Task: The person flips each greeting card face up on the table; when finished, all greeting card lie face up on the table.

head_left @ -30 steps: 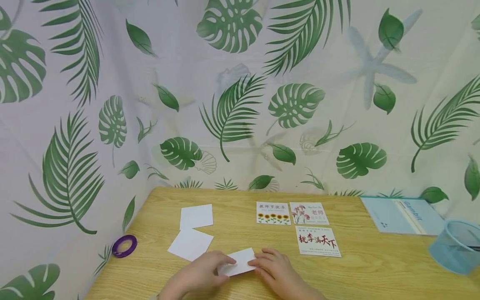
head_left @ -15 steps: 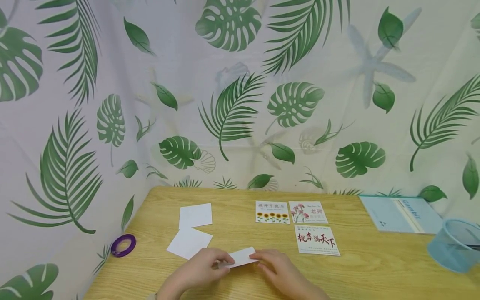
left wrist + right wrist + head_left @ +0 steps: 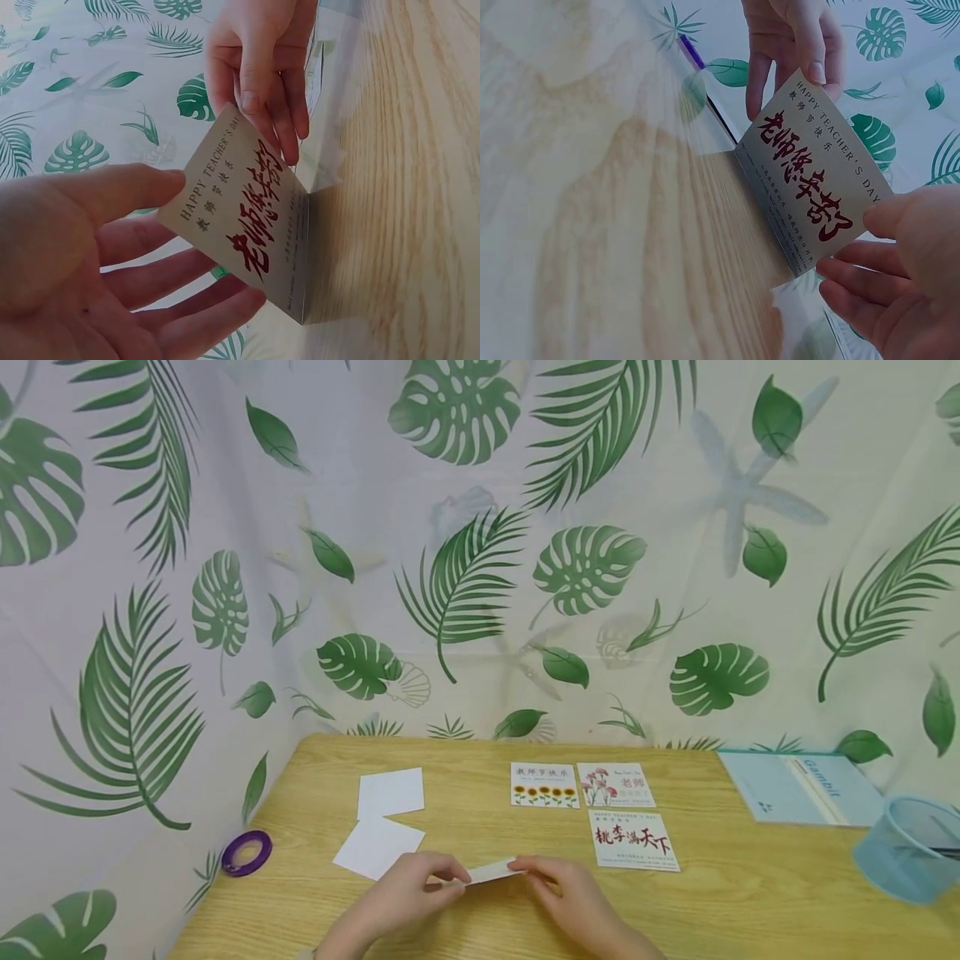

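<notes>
Near edge of the bench (image 3: 750,902): a greeting card (image 3: 492,871) is being held tilted up on one long edge, the other edge resting on the wood. It is being pinched at its left end by the left hand (image 3: 408,893), thumb on top, fingers (image 3: 187,277) curled beneath, and at its right end by the right hand (image 3: 570,897), thumb and fingers (image 3: 855,281) closed on the card's edge. In the wrist views, its printed face is being shown: red brush characters and "HAPPY TEACHER'S DAY".

Just beyond, to the left: two blank white cards (image 3: 378,846), overlapping at a corner. Further left, near the bench edge, a purple tape roll (image 3: 247,852) is lying flat.

Beyond, to the right: three printed cards (image 3: 633,841) are lying face up, two side by side, one below. Far right: a pale blue booklet (image 3: 802,789) and a blue mesh basket (image 3: 903,852).

Behind everything, a leaf-print curtain (image 3: 480,552) is hanging.
</notes>
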Motion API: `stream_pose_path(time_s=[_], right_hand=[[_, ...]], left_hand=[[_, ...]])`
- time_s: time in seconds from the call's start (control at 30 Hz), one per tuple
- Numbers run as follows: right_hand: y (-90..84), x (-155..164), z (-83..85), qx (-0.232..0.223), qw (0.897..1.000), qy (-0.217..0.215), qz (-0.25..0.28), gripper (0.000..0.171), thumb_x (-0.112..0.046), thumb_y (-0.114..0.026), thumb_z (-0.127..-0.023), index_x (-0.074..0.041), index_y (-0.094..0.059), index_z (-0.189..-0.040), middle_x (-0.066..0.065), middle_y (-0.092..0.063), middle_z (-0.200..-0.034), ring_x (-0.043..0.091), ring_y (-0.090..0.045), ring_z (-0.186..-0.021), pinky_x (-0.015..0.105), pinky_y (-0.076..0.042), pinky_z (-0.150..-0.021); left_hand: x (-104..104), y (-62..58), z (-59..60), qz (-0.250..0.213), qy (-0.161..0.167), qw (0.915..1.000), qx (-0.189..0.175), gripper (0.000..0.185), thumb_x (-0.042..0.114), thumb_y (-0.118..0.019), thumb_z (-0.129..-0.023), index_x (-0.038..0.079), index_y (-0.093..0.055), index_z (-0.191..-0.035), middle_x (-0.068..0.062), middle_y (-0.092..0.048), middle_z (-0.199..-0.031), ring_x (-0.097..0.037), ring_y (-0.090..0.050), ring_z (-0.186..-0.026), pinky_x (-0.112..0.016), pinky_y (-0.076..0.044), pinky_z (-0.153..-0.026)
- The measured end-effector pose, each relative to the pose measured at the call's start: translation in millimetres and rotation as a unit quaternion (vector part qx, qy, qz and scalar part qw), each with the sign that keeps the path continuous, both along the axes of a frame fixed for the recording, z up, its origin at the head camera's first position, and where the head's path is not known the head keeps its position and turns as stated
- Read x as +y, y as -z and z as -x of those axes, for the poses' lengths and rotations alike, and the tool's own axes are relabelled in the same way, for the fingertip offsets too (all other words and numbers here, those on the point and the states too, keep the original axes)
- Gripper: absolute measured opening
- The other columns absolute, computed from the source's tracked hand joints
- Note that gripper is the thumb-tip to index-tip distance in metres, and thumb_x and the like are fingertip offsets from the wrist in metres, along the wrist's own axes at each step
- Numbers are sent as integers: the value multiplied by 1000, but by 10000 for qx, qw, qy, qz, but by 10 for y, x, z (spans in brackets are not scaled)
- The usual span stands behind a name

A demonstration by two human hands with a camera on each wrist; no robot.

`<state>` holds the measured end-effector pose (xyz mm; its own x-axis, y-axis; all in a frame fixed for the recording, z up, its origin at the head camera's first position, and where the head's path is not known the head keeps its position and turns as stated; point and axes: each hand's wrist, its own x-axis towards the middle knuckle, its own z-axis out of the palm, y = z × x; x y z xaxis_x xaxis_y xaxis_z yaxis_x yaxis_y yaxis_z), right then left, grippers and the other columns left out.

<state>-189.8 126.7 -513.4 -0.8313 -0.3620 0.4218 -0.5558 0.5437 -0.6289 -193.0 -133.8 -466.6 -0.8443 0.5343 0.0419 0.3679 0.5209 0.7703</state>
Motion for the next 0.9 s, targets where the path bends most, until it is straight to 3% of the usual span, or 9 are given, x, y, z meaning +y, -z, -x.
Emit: stream_pose_path(time_s=[0.17, 0.43, 0.6, 0.77, 0.9], right_hand=[[-22, 25, 14, -273, 9989, 205, 327, 23, -1, -66, -91, -16, -77, -104, -2, -77, -104, 10, -70, -100, 27, -59, -83], [-115, 71, 74, 151, 9985, 202, 481, 22, 3, -67, -88, -10, -77, -102, 0, -78, -99, 8, -72, -91, 24, -60, -76], [-138, 86, 85, 31, 9984, 187, 533, 21, 3, -66, -89, -9, -76, -103, 5, -77, -96, 11, -73, -83, 23, -60, -73], [-178, 101, 101, -244, 9971, 435, 574, 19, 2, -66, -89, -4, -74, -104, 6, -77, -88, 16, -73, -77, 24, -60, -73], [-199, 107, 117, -192, 9962, 609, 590, 16, 3, -68, -87, -1, -73, -101, 5, -76, -82, 16, -73, -74, 25, -60, -74]], left_hand=[[14, 26, -5, -213, -217, 9995, 25, 16, 25, -64, -96, 11, -73, -98, 2, -73, -101, -9, -66, -98, -22, -57, -82], [38, 37, 22, -461, -617, 9966, 306, 14, 28, -66, -95, 16, -73, -96, 7, -73, -95, -9, -66, -95, -20, -56, -78], [33, 26, 61, -499, -857, 9936, 544, 11, 27, -66, -95, 18, -72, -95, 7, -73, -91, -12, -69, -90, -25, -56, -76], [42, 3, 93, -654, -1111, 9909, 392, 9, 24, -68, -94, 15, -71, -93, 4, -73, -87, -11, -68, -84, -26, -54, -74], [58, -12, 121, -889, -1291, 9873, 255, 8, 18, -70, -92, 10, -68, -91, -1, -73, -87, -11, -67, -81, -22, -54, -71]])
